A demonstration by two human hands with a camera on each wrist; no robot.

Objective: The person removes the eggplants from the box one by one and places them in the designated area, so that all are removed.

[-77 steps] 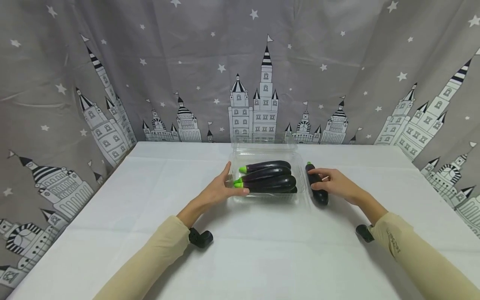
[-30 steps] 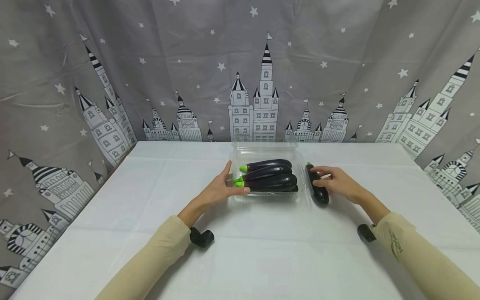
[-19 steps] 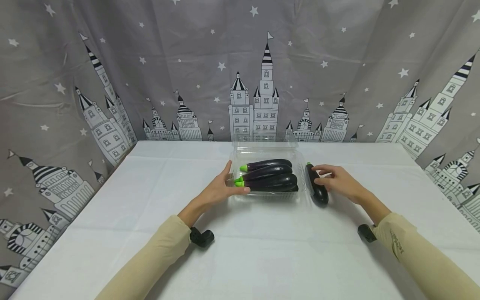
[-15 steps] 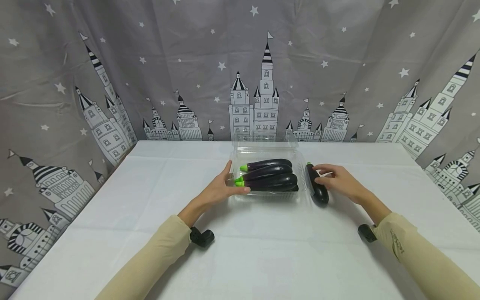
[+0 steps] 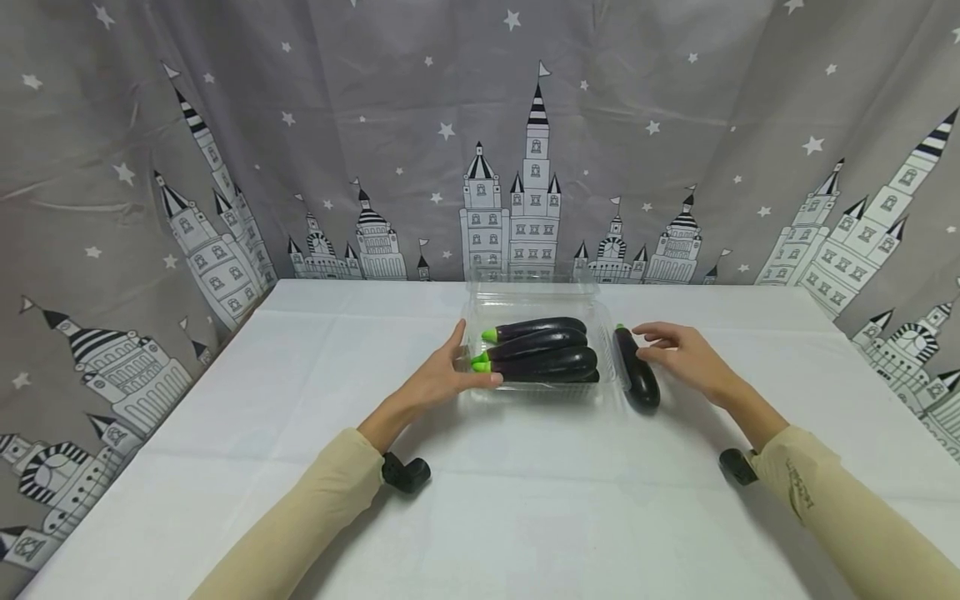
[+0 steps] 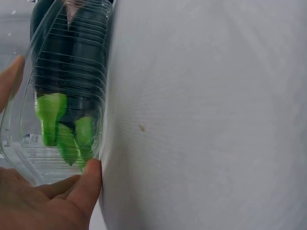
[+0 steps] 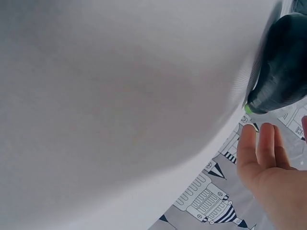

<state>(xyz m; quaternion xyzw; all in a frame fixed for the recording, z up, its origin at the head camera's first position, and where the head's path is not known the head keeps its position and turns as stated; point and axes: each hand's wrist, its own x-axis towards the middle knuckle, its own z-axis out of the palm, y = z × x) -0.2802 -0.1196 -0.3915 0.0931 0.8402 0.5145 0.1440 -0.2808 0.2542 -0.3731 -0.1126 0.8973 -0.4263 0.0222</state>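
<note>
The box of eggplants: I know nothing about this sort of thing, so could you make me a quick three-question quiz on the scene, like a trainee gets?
1. True or false: in the head view, the lone eggplant lies between the clear box and the right hand.

2. What does the left hand touch?
A) the curtain
B) the clear box
C) the lone eggplant

3. Fill in: the green stem ends of the boxed eggplants point toward the ____ hand.

Key: 1. True. 2. B. 3. Left.
</note>
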